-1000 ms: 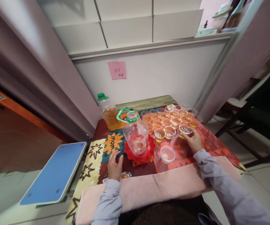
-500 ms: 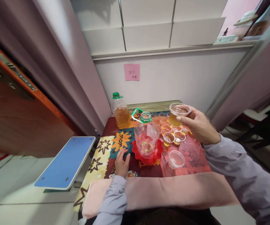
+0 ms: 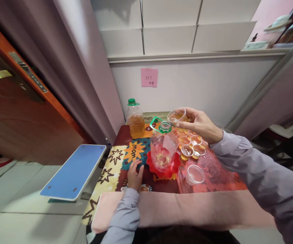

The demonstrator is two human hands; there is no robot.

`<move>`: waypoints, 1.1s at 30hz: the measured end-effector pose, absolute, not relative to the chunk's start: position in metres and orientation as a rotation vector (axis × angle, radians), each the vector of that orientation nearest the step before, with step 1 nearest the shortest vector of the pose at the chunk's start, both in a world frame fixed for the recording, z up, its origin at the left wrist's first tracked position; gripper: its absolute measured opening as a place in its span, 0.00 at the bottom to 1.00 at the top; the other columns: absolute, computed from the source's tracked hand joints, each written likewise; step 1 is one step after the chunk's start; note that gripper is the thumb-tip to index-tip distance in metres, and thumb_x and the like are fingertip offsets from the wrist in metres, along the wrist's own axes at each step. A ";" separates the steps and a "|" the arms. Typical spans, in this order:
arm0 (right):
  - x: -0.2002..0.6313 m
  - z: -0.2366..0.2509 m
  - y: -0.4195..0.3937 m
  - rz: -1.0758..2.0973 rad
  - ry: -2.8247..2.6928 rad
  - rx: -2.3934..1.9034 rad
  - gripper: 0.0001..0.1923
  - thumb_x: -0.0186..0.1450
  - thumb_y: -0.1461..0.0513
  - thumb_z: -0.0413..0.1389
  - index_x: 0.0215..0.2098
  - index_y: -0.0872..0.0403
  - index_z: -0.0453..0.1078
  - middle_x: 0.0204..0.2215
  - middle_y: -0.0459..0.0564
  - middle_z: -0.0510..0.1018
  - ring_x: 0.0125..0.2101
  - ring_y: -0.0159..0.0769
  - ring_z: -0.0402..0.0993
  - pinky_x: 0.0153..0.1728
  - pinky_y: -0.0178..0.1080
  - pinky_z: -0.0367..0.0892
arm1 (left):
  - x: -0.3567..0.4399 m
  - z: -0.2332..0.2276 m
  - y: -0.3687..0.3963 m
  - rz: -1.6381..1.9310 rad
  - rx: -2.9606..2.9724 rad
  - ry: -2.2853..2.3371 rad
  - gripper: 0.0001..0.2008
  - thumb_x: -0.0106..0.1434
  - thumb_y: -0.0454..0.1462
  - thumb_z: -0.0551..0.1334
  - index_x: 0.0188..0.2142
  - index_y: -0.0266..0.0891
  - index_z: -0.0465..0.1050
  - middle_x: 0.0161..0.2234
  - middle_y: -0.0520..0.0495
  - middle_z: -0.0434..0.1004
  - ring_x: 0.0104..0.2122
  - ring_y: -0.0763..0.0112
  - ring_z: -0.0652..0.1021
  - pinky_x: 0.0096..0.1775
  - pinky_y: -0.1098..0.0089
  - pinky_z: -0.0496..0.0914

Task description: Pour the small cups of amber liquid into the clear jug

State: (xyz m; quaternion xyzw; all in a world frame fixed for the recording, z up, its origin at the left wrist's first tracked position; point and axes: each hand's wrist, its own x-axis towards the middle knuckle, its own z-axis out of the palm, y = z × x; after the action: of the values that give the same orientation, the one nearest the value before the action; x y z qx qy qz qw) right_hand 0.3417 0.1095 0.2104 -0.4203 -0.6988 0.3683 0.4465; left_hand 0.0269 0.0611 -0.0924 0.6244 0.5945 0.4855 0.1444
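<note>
My right hand (image 3: pixel 199 124) grips a clear plastic cup (image 3: pixel 176 117) of yellowish liquid, tilted to the left just above the open mouth of a clear plastic jug (image 3: pixel 163 147). A green handle ring (image 3: pixel 156 124) is around the jug's neck. A little yellowish liquid lies in the jug, which stands in a red scalloped dish (image 3: pixel 151 166). My left hand (image 3: pixel 135 176) rests on the patterned table cover (image 3: pixel 116 169), left of the dish, with its fingers apart and nothing held. To the right of the jug stand several small cups (image 3: pixel 187 150) of amber liquid, partly hidden by my right hand.
A second jug (image 3: pixel 136 125), capped in green and partly filled with amber liquid, stands at the back left. Near the front right sits a clear cup (image 3: pixel 195 174). A pink cloth (image 3: pixel 182 208) lies along the near edge. A blue board (image 3: pixel 72 173) is at the left.
My right hand has moved left with the cup and tilted it over the jug's mouth. My left hand stays in place on the table. The view has shifted slightly.
</note>
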 end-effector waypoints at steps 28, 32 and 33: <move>0.347 0.230 0.118 0.321 -2.018 -1.214 0.25 0.58 0.55 0.69 0.53 0.50 0.79 0.43 0.52 0.85 0.48 0.52 0.81 0.55 0.57 0.73 | 0.028 -0.094 0.062 1.406 1.783 1.709 0.14 0.67 0.47 0.61 0.44 0.42 0.78 0.49 0.40 0.82 0.51 0.56 0.80 0.57 0.51 0.74; 0.346 0.229 0.120 0.238 -2.041 -1.201 0.24 0.58 0.58 0.69 0.53 0.49 0.79 0.45 0.51 0.84 0.48 0.50 0.80 0.54 0.55 0.73 | 0.027 -0.094 0.062 1.399 1.788 1.708 0.14 0.68 0.47 0.61 0.44 0.42 0.78 0.49 0.40 0.81 0.51 0.56 0.80 0.57 0.51 0.74; 0.346 0.229 0.120 0.217 -2.047 -1.205 0.24 0.58 0.58 0.69 0.53 0.48 0.79 0.46 0.51 0.84 0.47 0.50 0.80 0.53 0.55 0.73 | 0.027 -0.094 0.062 1.397 1.789 1.709 0.14 0.68 0.48 0.61 0.44 0.42 0.78 0.49 0.40 0.81 0.51 0.56 0.80 0.57 0.51 0.74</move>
State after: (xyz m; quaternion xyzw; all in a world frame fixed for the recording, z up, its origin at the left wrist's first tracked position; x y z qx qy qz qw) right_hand 0.3460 0.1203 0.2285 -0.4694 -0.7976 0.0847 0.3693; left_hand 0.0273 0.0618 -0.0942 0.6225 0.5947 0.4862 0.1497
